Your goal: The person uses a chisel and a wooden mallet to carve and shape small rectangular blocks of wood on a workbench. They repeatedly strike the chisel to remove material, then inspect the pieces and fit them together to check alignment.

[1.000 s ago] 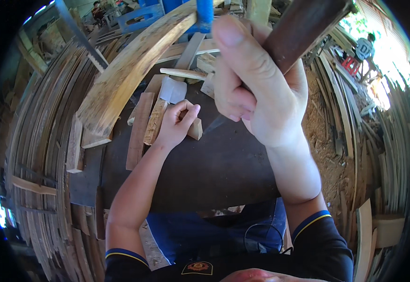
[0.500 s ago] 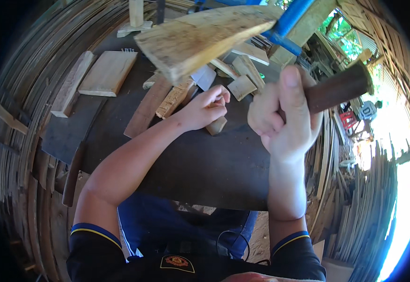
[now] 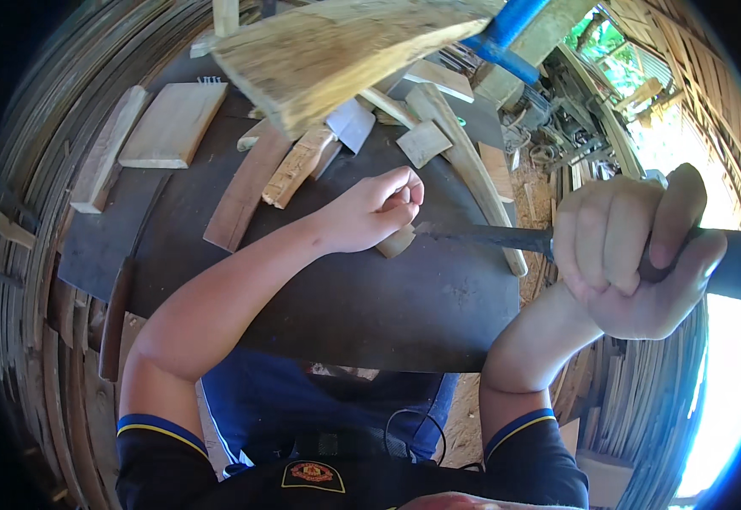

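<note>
Above the middle of the dark worktable, my left hand [image 3: 379,211] is closed around a small piece of pale wood [image 3: 398,243], whose end shows below the fingers; the rest is hidden in the palm. At the right, my right hand [image 3: 630,255] grips the dark handle of a tool with a long, narrow, dark metal blade [image 3: 489,235]. The blade points left, its tip close beside the wood; whether they touch I cannot tell. A small square wood block [image 3: 424,144] and a long wooden stick [image 3: 472,174] lie beyond my left hand.
A large pale board [image 3: 345,55] looms at the top beside a blue metal bar [image 3: 511,34]. Reddish [image 3: 247,191] and rough [image 3: 296,168] wood strips lie at centre-left of the table [image 3: 370,314]. A thick board [image 3: 175,126] and a long block [image 3: 109,153] lie far left.
My right hand has moved right and turned, so the tool's blade now shows pointing left. My left hand still holds the wood. The view has shifted slightly.
</note>
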`<state>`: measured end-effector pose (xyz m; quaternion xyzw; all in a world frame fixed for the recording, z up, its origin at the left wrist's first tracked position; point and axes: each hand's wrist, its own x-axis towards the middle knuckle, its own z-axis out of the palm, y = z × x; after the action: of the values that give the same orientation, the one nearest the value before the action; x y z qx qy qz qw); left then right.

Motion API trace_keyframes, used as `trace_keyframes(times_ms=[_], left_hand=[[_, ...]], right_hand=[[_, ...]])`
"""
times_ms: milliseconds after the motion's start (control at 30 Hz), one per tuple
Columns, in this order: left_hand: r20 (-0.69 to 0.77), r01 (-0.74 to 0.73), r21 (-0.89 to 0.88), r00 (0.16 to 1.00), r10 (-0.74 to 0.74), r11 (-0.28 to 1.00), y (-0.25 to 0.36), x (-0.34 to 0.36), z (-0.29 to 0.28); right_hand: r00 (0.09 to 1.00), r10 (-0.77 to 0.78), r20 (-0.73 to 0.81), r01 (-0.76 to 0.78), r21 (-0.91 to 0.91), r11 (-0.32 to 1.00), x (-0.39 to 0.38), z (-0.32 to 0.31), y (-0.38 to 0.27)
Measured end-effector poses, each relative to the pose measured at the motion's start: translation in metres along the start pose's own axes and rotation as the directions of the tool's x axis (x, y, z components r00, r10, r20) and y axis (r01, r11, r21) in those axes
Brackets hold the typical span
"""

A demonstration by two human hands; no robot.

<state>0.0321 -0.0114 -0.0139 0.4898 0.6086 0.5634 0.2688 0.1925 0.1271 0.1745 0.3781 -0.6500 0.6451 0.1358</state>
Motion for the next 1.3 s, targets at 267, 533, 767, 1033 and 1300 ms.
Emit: trace_keyframes(times_ms=[267,533,767,1033,1300], left_hand=[[0.236,-0.075,-0.007,0.969,0.075,0.997,0.005,-0.003,-0.008],[0.129,0.018,0.036,0.991,-0.023,0.999,0.010,-0.003,0.005],[0.052,-0.007,0.135,0.999,0.000,0.991,0.011,-0.007,0.014],[0.060,-0.001,0.119,0.998,-0.006,0.993,0.008,-0.007,0.017],[0.073,0.022,0.169,0.997,-0.035,0.985,0.019,-0.007,0.015]], right_hand=[[0.996,0.061,0.072,-0.064,0.032,0.997,0.003,-0.009,0.007],[0.994,-0.041,0.104,0.019,0.205,0.979,-0.012,-0.028,0.010],[0.981,-0.055,0.183,0.022,0.174,0.985,-0.011,-0.044,0.013],[0.970,-0.076,0.230,0.038,0.164,0.986,-0.013,-0.050,0.008],[0.958,-0.068,0.277,0.025,0.156,0.987,-0.009,-0.046,0.008]])
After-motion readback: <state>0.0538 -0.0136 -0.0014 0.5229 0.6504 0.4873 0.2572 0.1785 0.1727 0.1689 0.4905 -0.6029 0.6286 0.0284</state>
